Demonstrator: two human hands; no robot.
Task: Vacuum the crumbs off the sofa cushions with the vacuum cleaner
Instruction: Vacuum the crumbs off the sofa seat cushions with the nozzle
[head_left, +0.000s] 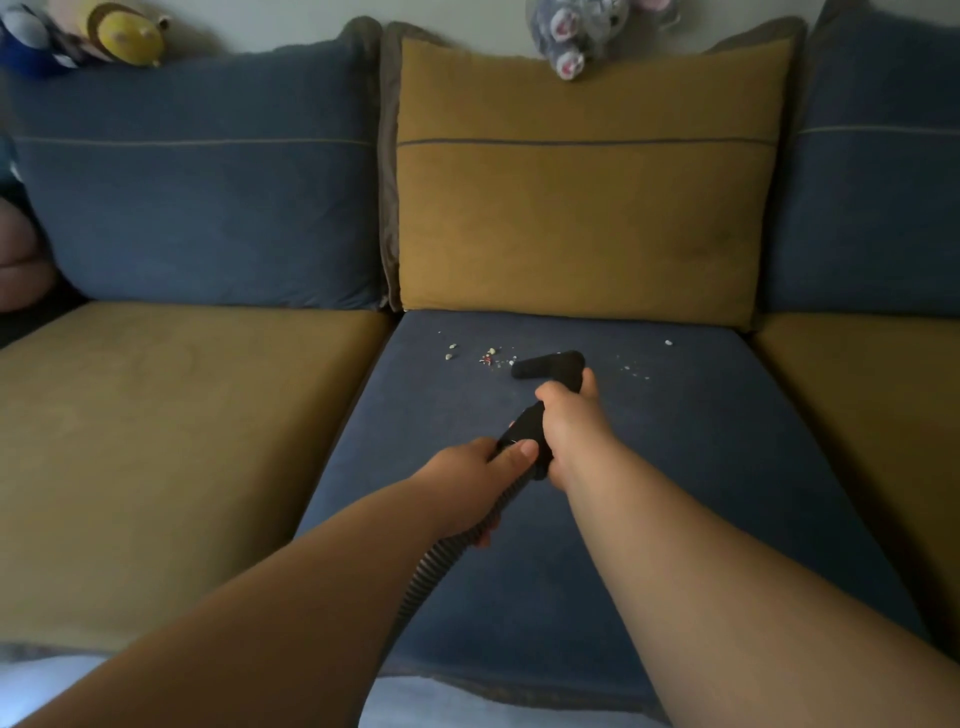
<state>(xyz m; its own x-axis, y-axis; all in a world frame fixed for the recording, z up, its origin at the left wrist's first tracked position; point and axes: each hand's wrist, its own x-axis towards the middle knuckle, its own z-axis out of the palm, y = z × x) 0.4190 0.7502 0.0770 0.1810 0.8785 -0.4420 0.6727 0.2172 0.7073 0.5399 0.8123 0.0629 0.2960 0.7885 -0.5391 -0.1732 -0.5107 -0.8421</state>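
Blue middle seat cushion (675, 467) fills my view, with crumbs (489, 357) scattered near its back edge. My right hand (571, 423) is wrapped round the black vacuum nozzle (545, 365), whose head lies just right of the main crumb patch. My left hand (467, 483) grips the ribbed hose (431, 561) just behind it.

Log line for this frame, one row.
left hand: grips hose | right hand: grips tube | nozzle: on blue seat | crumbs: both sides of nozzle
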